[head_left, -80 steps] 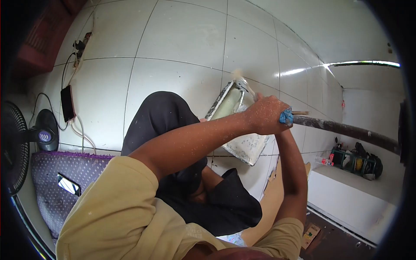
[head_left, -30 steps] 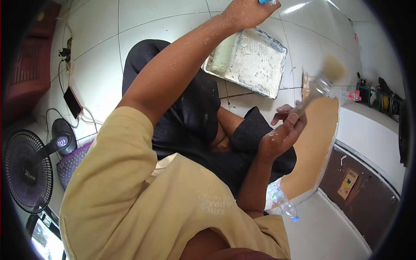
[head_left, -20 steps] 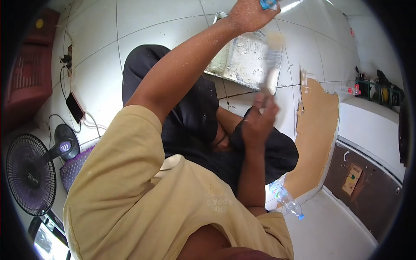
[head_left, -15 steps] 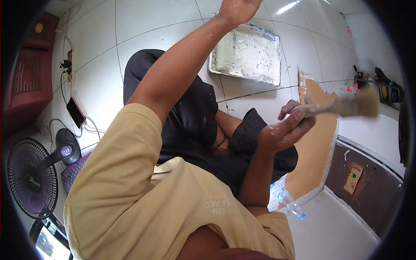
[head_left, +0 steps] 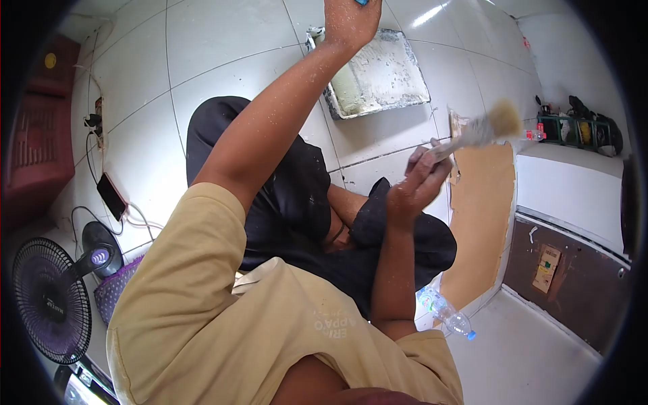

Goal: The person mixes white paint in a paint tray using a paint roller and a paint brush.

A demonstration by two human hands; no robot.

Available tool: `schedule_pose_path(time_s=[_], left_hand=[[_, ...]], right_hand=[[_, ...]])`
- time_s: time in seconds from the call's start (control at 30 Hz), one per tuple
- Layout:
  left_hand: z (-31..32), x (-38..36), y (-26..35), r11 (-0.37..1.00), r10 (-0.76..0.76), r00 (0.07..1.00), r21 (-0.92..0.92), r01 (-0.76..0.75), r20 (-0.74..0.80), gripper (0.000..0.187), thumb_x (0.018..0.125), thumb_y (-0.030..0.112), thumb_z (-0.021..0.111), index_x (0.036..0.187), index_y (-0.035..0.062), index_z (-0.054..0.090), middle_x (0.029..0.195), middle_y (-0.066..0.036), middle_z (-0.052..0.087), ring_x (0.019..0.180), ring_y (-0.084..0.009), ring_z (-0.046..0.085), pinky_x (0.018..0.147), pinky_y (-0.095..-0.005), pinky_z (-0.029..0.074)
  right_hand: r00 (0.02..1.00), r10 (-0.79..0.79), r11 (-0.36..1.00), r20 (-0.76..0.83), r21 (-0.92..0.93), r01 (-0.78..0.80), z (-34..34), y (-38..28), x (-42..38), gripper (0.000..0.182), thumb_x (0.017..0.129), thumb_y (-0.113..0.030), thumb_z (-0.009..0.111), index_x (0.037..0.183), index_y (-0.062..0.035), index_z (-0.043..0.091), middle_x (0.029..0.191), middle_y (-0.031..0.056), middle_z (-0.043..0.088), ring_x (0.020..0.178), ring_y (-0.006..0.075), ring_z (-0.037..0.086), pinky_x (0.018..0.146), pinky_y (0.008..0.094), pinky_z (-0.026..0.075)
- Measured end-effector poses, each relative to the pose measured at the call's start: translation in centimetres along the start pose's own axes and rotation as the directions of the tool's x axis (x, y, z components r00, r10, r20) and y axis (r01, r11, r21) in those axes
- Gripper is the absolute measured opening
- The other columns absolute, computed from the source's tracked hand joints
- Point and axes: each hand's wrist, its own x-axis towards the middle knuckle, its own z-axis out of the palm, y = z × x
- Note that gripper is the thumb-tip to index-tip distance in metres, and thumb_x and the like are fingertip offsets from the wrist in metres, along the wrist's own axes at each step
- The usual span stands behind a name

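Your right hand point(head_left: 418, 179) has its grip closed around the handle of 1 brush point(head_left: 476, 133). The brush is up in the air to the right of your legs point(head_left: 290, 192), with its tan hairs pointing up and right. It looks a bit blurry.

Your left hand point(head_left: 352, 23) is at the top edge of the view, and a bit of something blue point(head_left: 362, 2) shows there. Its fingers are cut off, so I can't tell if that grip is open or closed.

The messy paint tray point(head_left: 388, 74) sits on the white tile floor point(head_left: 233, 37), partly behind your left hand. A big flat piece of brown cardboard point(head_left: 482, 223) is on your right, and 1 clear bottle point(head_left: 447, 314) with a blue cap lies near it. On your left are 1 phone point(head_left: 111, 196) and 1 black fan point(head_left: 50, 300).
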Motion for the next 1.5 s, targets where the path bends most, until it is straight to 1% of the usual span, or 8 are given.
schedule_pose_path(time_s=[0.17, 0.43, 0.73, 0.97, 1.03, 1.13, 1.3, 1.5], left_hand=[[-0.5, -1.1, 1.0, 0.997, 0.065, 0.997, -0.044, -0.063, 0.049, 0.034, 0.1, 0.029, 0.068, 0.096, -0.0048, 0.067, 0.064, -0.022, 0.057, 0.057, -0.022, 0.049, 0.056, -0.0431, 0.044], [-2.4, 0.0, 0.2, 0.995, 0.048, 0.977, 0.071, -0.064, 0.206, 0.043, 0.096, 0.037, 0.073, 0.085, -0.0029, 0.062, 0.066, -0.015, 0.06, 0.06, -0.0196, 0.051, 0.057, -0.039, 0.046], [-1.6, 1.4, -3.6, 0.961, -0.008, 0.904, -0.246, 0.125, 0.428, 0.048, 0.099, 0.045, 0.068, 0.07, 0.0083, 0.056, 0.059, -0.002, 0.055, 0.054, -0.0134, 0.052, 0.053, -0.0336, 0.043], [-0.9, 1.7, -4.1, 0.946, -0.025, 0.916, -0.288, 0.151, 0.4, 0.052, 0.1, 0.046, 0.066, 0.064, 0.0126, 0.051, 0.055, 0.002, 0.05, 0.048, -0.0109, 0.044, 0.047, -0.0327, 0.037], [-1.1, 1.8, -3.7, 0.952, -0.073, 0.912, -0.243, 0.184, 0.405, 0.051, 0.1, 0.045, 0.067, 0.064, 0.0126, 0.051, 0.055, 0.002, 0.05, 0.049, -0.0109, 0.044, 0.047, -0.0331, 0.037], [-0.6, 0.8, -2.8, 0.964, -0.127, 0.916, -0.169, 0.205, 0.381, 0.05, 0.1, 0.042, 0.067, 0.065, 0.0093, 0.053, 0.055, -0.001, 0.051, 0.05, -0.0123, 0.046, 0.048, -0.035, 0.038], [-0.5, -1.4, -2.9, 0.993, -0.075, 0.954, -0.066, 0.098, 0.292, 0.063, 0.092, 0.056, 0.071, 0.069, -0.0017, 0.065, 0.057, -0.015, 0.061, 0.056, -0.0232, 0.062, 0.062, -0.0445, 0.052], [0.8, -3.1, 1.2, 0.999, -0.024, 0.968, 0.028, 0.018, 0.249, 0.072, 0.09, 0.067, 0.069, 0.067, -0.0004, 0.063, 0.058, -0.012, 0.061, 0.059, -0.0221, 0.063, 0.061, -0.0443, 0.051]], right_hand=[[0.726, 0.353, 0.662, 0.59, -0.706, 0.252, 3.0, 11.0, -3.4, 0.029, 0.107, -0.027, 0.046, 0.111, 0.0001, 0.055, 0.089, 0.0285, 0.067, 0.081, 0.0526, 0.062, 0.077, 0.0591, 0.048], [0.989, -0.11, 0.982, 0.102, -0.144, 0.125, -0.3, -1.7, 2.4, 0.034, 0.11, -0.031, 0.045, 0.113, 0.0011, 0.057, 0.081, 0.0167, 0.064, 0.072, 0.0272, 0.064, 0.067, 0.0406, 0.049], [0.768, 0.291, 0.687, 0.571, -0.683, 0.247, 1.7, 10.9, -1.3, 0.032, 0.108, -0.032, 0.044, 0.106, -0.0018, 0.053, 0.084, 0.0285, 0.065, 0.081, 0.0517, 0.061, 0.075, 0.0625, 0.043], [0.975, -0.197, 0.942, -0.106, 0.255, 0.218, 0.7, -2.9, 2.5, 0.026, 0.109, -0.021, 0.044, 0.108, 0.0018, 0.055, 0.094, 0.0062, 0.053, 0.077, 0.0136, 0.048, 0.068, 0.0316, 0.048], [0.972, -0.225, 0.964, -0.073, 0.127, 0.233, 1.3, 1.4, 1.5, 0.026, 0.108, -0.019, 0.045, 0.104, 0.0044, 0.055, 0.094, 0.0147, 0.059, 0.081, 0.0236, 0.058, 0.074, 0.0402, 0.053], [0.708, 0.404, 0.562, 0.579, -0.768, 0.307, 1.4, 11.2, -1.2, 0.043, 0.106, -0.032, 0.042, 0.108, 0.0017, 0.068, 0.094, 0.0374, 0.066, 0.095, 0.055, 0.063, 0.091, 0.0633, 0.046], [0.973, -0.183, 0.8, 0.144, -0.554, 0.232, -2.2, 6.3, 1.5, 0.033, 0.109, -0.026, 0.045, 0.098, 0.0019, 0.059, 0.07, 0.0229, 0.061, 0.062, 0.0422, 0.059, 0.058, 0.0515, 0.043], [0.996, 0.079, 0.987, -0.046, -0.136, -0.084, -4.5, 0.5, 1.3, 0.038, 0.109, -0.032, 0.043, 0.103, 0.0032, 0.057, 0.076, 0.0243, 0.061, 0.072, 0.044, 0.059, 0.067, 0.0519, 0.045]])
